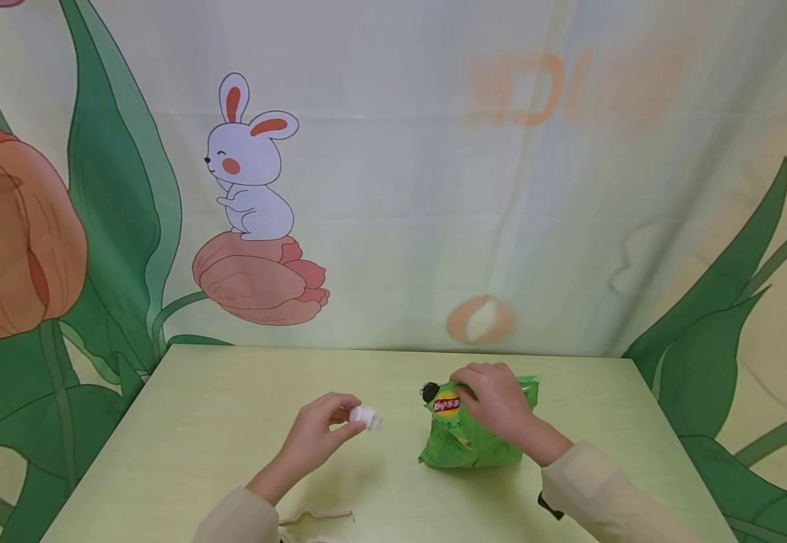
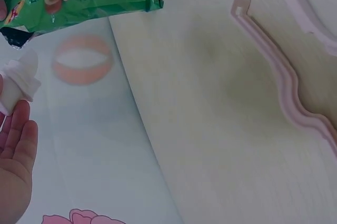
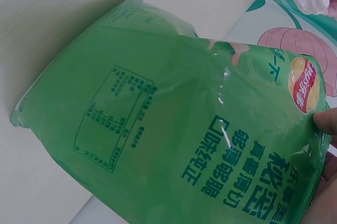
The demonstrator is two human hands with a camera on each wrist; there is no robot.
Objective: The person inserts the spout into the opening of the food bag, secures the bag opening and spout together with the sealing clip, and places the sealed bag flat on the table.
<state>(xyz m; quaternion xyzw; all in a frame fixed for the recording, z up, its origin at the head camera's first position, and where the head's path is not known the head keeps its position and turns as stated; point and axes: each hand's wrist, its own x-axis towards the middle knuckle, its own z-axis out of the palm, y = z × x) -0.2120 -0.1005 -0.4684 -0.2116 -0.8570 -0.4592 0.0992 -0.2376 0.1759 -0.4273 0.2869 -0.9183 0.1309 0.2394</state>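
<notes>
My left hand (image 1: 318, 434) pinches a small white ridged piece (image 1: 364, 417) between thumb and fingertips, held over the table to the left of the chip bag. In the left wrist view this white piece (image 2: 20, 82) has folded, stepped sides; its exact kind I cannot tell. My right hand (image 1: 495, 400) grips the top of a green Lay's chip bag (image 1: 474, 445), which stands crumpled with its lower edge at the table. The printed panel of the bag (image 3: 137, 119) fills the right wrist view. At its upper left corner shows a small black round thing (image 1: 430, 391).
A wavy pale pink strip (image 1: 318, 514) lies at the table's near side, beside my left sleeve. The left wrist view shows this strip (image 2: 284, 82) and a second pale strip (image 2: 303, 8). Behind the pale table (image 1: 230, 377) hangs a curtain (image 1: 393, 188) printed with tulips and a rabbit.
</notes>
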